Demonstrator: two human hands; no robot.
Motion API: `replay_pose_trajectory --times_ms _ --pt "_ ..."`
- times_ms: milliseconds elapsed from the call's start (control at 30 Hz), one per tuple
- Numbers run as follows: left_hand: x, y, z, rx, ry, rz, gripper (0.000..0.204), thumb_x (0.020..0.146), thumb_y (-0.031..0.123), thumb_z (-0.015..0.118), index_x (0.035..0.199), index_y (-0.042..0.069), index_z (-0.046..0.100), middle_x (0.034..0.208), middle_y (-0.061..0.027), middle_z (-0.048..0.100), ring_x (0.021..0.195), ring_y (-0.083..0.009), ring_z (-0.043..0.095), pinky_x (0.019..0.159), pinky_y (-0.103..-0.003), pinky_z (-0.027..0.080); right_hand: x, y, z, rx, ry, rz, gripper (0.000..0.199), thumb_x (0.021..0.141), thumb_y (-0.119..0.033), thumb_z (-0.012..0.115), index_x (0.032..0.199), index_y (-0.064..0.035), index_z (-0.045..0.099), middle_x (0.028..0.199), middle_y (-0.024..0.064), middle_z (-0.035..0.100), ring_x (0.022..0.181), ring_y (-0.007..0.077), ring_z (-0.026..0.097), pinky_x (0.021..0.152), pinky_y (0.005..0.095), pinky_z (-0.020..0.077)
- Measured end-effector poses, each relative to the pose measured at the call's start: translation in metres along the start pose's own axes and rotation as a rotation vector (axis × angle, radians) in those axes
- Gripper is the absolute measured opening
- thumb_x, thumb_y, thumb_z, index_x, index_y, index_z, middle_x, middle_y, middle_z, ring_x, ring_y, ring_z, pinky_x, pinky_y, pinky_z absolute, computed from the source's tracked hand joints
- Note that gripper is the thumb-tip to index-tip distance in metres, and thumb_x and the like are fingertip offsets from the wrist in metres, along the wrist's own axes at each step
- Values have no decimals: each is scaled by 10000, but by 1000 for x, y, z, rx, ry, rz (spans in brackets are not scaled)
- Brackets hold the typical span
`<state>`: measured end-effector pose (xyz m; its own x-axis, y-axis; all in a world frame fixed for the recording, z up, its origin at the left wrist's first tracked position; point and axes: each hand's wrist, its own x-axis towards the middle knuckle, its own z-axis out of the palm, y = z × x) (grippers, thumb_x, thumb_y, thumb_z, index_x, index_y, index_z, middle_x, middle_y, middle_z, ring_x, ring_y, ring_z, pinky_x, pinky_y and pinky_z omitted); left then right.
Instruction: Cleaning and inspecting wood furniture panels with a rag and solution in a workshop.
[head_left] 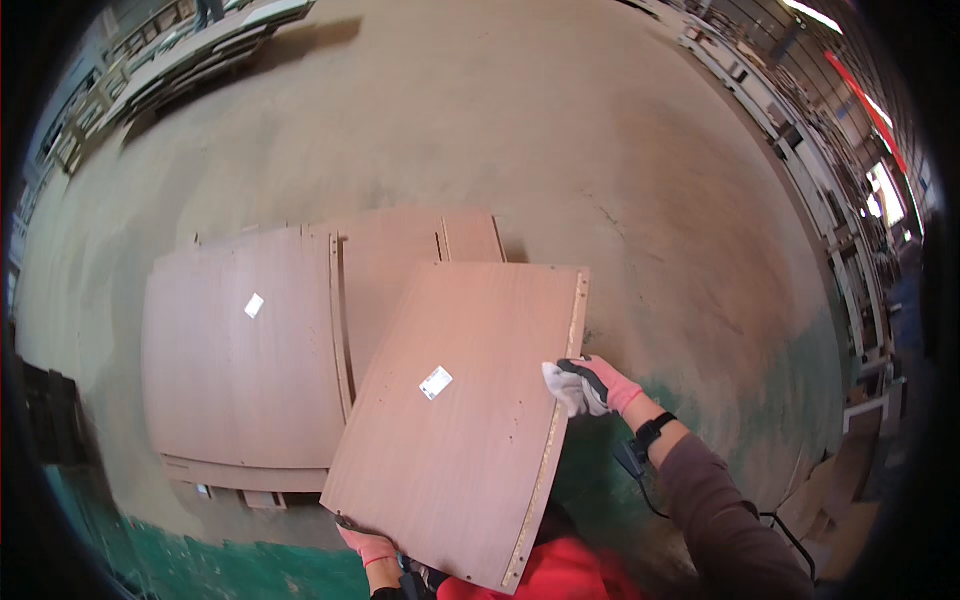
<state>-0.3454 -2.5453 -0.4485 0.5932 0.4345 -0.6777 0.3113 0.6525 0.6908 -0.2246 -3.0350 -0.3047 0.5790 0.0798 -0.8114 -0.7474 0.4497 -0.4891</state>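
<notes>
A pinkish-brown wood panel (480,350) is held tilted in front of me, with a small white label near its middle and a pale raw edge along its right side. At its lower left corner, my left hand (368,546) in a pink glove is closed on the panel. Wrapped in my right hand (606,384), also gloved, is a whitish cloth (577,391) pressed against the panel's right edge. My fingertips on the panel's underside are hidden. Close behind on the left lies a stack of similar panels (235,370), its top one bearing a white label (254,305).
More brown panels (390,245) lie beside the stack, partly behind the held one. Far left, flat boards (200,60) rest on a low support. Along the right run a long pale frame (800,150) and cardboard pieces (830,500). The floor (480,120) is concrete, partly green.
</notes>
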Motion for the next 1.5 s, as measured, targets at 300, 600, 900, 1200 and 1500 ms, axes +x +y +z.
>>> replay_pose_trajectory --times_ms 300,600,900,1200,1500 --pt "9 -120 20 -99 197 76 615 863 504 330 1316 90 373 1350 -82 381 1192 -259 391 1004 -395 303 170 -19 -67 -478 146 -92 307 813 -336 626 843 -31 602 727 9 570 652 101 506 555 279 411" --pt "33 -176 -3 175 16 -300 574 833 478 478 1255 97 397 1254 -90 426 1115 -307 440 918 -489 365 291 -31 -76 -1200 409 -281 392 738 -287 638 934 47 583 916 230 616 865 360 592 755 382 471" --pt "62 -152 -3 -8 95 -353 433 882 425 436 1222 162 396 1127 -113 487 1032 -320 488 916 -506 372 263 -9 -106 -1528 350 -62 471 774 -394 545 1034 -2 550 1078 233 553 1024 375 523 884 415 429" --pt "83 -151 32 378 210 -342 315 860 276 552 1064 59 452 1025 -159 525 866 -320 572 672 -467 526 245 59 -85 -1334 415 -35 427 783 -372 575 1008 -10 567 1050 203 585 1012 343 545 857 400 437" --pt "127 -192 -44 816 -131 -39 192 881 180 521 1011 47 475 945 -125 543 803 -299 589 665 -472 542 262 57 -81 -1376 491 -34 356 801 -314 558 1008 -25 574 1048 195 589 1011 324 551 856 395 442"
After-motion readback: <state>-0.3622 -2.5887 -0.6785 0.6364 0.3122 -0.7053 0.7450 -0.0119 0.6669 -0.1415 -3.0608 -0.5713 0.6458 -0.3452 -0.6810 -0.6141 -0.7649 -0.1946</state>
